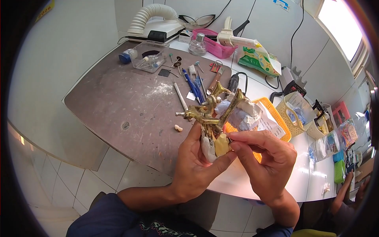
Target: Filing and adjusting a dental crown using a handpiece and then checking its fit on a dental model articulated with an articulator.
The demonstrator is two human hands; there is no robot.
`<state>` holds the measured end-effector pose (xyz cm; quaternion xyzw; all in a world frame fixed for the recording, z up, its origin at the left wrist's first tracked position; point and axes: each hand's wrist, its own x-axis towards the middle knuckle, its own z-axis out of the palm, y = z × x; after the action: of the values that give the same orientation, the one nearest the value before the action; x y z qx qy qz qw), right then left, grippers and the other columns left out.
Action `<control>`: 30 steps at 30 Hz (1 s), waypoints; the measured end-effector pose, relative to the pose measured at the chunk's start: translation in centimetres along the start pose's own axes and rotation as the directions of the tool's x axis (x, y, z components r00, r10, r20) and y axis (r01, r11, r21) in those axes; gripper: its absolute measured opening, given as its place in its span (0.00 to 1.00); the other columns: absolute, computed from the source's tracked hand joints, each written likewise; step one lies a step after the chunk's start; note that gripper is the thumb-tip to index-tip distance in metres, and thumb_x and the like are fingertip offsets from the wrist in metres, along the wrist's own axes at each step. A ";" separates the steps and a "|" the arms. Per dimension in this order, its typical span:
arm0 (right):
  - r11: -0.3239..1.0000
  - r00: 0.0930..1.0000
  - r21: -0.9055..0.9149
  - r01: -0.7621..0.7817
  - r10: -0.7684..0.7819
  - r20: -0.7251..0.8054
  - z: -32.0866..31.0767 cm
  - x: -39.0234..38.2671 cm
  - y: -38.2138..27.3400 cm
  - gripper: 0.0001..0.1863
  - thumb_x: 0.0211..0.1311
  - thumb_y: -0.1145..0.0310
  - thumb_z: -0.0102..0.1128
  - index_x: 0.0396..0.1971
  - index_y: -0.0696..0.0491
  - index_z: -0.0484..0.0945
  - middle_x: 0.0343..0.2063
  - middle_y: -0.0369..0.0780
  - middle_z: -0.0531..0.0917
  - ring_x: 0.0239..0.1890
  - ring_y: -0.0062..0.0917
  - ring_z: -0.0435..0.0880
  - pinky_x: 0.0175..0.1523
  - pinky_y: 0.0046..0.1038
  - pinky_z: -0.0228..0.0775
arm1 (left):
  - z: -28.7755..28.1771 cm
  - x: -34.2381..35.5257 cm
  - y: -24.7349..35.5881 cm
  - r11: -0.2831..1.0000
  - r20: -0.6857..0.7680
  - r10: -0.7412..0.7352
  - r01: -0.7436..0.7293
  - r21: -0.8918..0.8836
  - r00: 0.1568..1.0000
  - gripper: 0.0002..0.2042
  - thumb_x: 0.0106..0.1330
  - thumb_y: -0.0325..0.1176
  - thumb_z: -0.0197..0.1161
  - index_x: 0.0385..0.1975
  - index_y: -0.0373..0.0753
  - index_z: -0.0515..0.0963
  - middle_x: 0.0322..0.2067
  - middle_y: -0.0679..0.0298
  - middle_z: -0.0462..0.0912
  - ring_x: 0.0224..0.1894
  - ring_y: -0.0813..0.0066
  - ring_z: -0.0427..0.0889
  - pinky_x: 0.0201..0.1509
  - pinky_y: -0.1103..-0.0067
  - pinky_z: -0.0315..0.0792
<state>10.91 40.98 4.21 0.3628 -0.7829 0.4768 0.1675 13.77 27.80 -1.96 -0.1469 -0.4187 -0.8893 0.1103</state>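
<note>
My left hand (pixel 191 170) is closed around the lower part of a brass dental articulator (pixel 203 117). White plaster (pixel 208 147) and a pale yellow dental cast (pixel 222 145) on it sit between my thumb and fingers. The articulator is swung open, and its other arm carries a bluish-white plaster mass (pixel 242 118) to the right. My right hand (pixel 270 162) pinches thumb and forefinger together at the yellow cast's right edge. Something small and dark shows at those fingertips, too small to name. A small cream tooth-like piece (pixel 178 128) lies on the brown bench mat, left of the articulator.
On the brown mat (pixel 118 94) lie a spatula (pixel 180 96), blue pens, burs and a clear box (pixel 150 57). A yellow basket (pixel 282 122) stands behind my right hand. Farther back are a glass bottle (pixel 197 45), a pink tray and a hose unit. Another person's arm (pixel 342 193) shows at far right.
</note>
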 end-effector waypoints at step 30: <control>0.987 0.995 0.125 -0.101 0.100 0.013 0.5 -0.3 0.1 0.09 0.51 0.81 0.65 0.34 0.61 0.82 0.31 0.41 0.86 0.35 0.23 0.86 0.40 0.20 0.77 | -0.1 -0.1 -0.2 0.997 -0.019 0.070 -0.070 0.013 0.997 0.32 0.61 0.20 0.62 0.63 0.34 0.52 0.53 0.61 0.68 0.56 0.76 0.71 0.61 0.78 0.67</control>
<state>11.12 40.69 3.70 0.3342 -0.7692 0.5318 0.1176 13.79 27.85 -2.22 -0.1522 -0.4177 -0.8837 0.1462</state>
